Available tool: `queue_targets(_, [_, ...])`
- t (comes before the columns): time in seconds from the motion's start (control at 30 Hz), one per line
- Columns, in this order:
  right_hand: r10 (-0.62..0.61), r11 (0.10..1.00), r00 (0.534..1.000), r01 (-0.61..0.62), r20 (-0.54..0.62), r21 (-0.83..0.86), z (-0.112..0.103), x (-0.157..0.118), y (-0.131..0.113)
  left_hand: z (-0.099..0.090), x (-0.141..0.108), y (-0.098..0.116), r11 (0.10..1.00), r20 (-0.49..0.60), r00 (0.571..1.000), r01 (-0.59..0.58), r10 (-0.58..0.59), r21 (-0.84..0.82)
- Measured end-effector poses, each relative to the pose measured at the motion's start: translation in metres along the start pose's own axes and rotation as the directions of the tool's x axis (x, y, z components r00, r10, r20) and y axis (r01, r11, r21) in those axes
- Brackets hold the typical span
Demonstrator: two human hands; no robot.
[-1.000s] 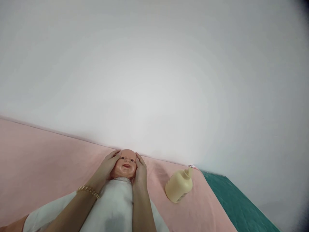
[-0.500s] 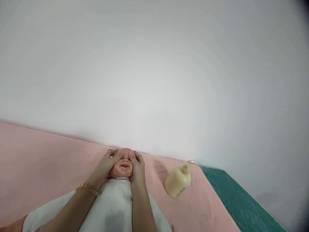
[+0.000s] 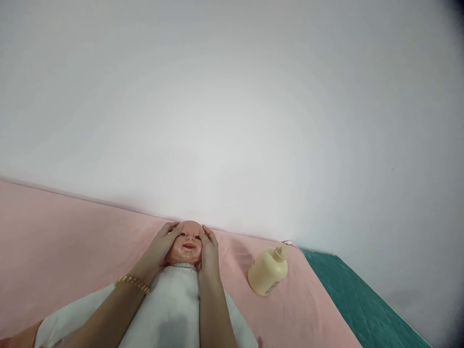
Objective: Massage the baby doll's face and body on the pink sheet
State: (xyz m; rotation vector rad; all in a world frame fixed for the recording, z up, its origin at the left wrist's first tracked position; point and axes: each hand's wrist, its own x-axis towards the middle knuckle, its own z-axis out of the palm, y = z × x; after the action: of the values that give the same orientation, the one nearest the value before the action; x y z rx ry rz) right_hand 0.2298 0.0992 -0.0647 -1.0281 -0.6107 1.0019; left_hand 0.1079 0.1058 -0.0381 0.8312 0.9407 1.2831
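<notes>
A baby doll point(image 3: 187, 249) in a white top point(image 3: 168, 309) lies on its back on a pink cloth, its head near the wall. My left hand point(image 3: 164, 244), with a gold bracelet at the wrist, cups the left side of the doll's head, the thumb by the eye. Against the other side of the head rests my right hand point(image 3: 209, 249), its thumb at the temple. The doll's eyes and mouth show between my thumbs. Both hands clasp the head between them.
A pale yellow pump bottle point(image 3: 267, 272) stands on the pink cloth point(image 3: 72, 232) to the right of the doll. Beyond the cloth's right edge lies a green quilted surface point(image 3: 348, 290). A white wall point(image 3: 232, 121) rises behind.
My thumbs have moved apart, outward from the middle of the doll's forehead and eyes to the sides of its head. The bottle has not moved.
</notes>
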Motion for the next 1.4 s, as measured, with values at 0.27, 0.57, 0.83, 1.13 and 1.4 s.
queue_targets(0.27, [0.045, 0.995, 0.999, -0.045, 0.006, 0.086, -0.004, 0.005, 0.002, -0.002, 0.006, -0.004, 0.999, 0.024, 0.999, 0.026, -0.025, -0.030])
queue_targets(0.57, [-0.013, 0.999, 0.999, 0.011, 0.042, 0.050, -0.002, 0.000, -0.001, -0.001, 0.004, -0.004, 0.999, 0.027, 0.999, 0.044, -0.043, -0.030])
queue_targets(0.83, [0.052, 0.998, 0.998, -0.054, 0.047, 0.033, 0.004, -0.009, -0.008, 0.000, -0.002, 0.000, 0.996, -0.002, 1.000, 0.027, -0.027, 0.089])
queue_targets(1.13, [0.079, 0.997, 0.997, -0.079, 0.026, 0.007, 0.003, -0.008, -0.007, -0.001, -0.003, -0.001, 0.991, 0.011, 1.000, 0.026, -0.027, 0.129])
queue_targets(1.4, [0.037, 0.999, 0.999, -0.037, 0.019, 0.020, -0.001, 0.000, -0.002, -0.002, 0.008, -0.009, 0.991, -0.001, 1.000, -0.029, 0.029, 0.134])
